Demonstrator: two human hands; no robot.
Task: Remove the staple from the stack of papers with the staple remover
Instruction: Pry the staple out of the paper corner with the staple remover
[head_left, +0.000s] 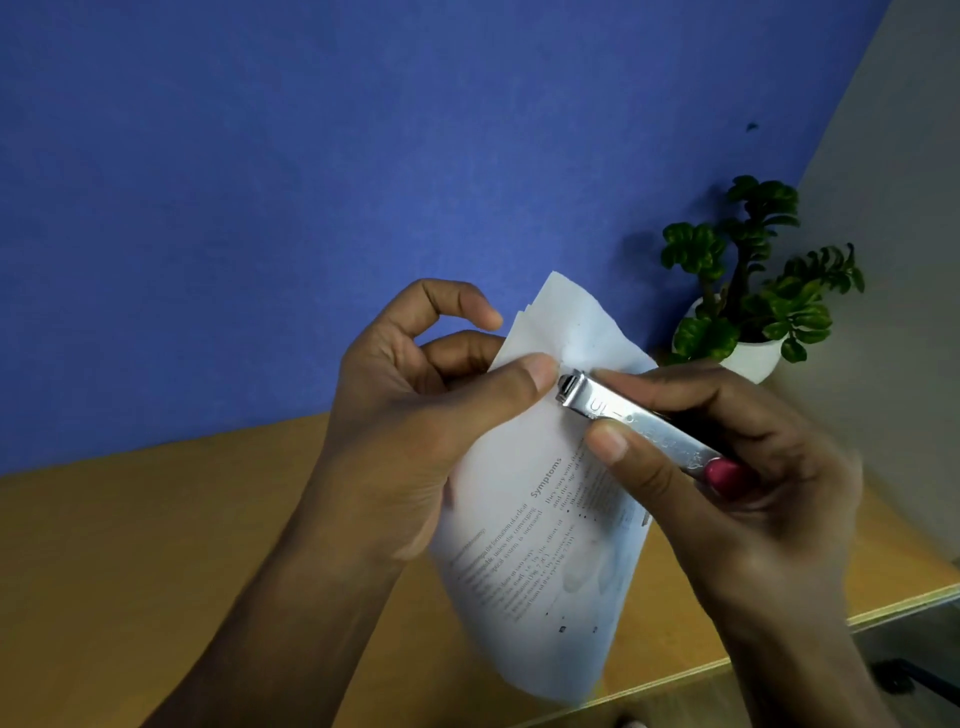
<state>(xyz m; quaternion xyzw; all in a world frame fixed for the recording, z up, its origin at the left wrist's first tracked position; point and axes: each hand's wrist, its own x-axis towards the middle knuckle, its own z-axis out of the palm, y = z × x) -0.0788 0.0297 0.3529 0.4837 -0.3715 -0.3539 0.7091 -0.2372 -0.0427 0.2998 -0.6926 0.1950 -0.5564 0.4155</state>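
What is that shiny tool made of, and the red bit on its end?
The staple remover looks like polished metal: silvery, reflective, with stamped letters. Its red end is probably plastic, smooth and glossy, though the right hand partly hides it.

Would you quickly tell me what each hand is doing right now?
Left hand: pinches the stack of papers near its top corner.
Right hand: grips the staple remover, tip at the paper.
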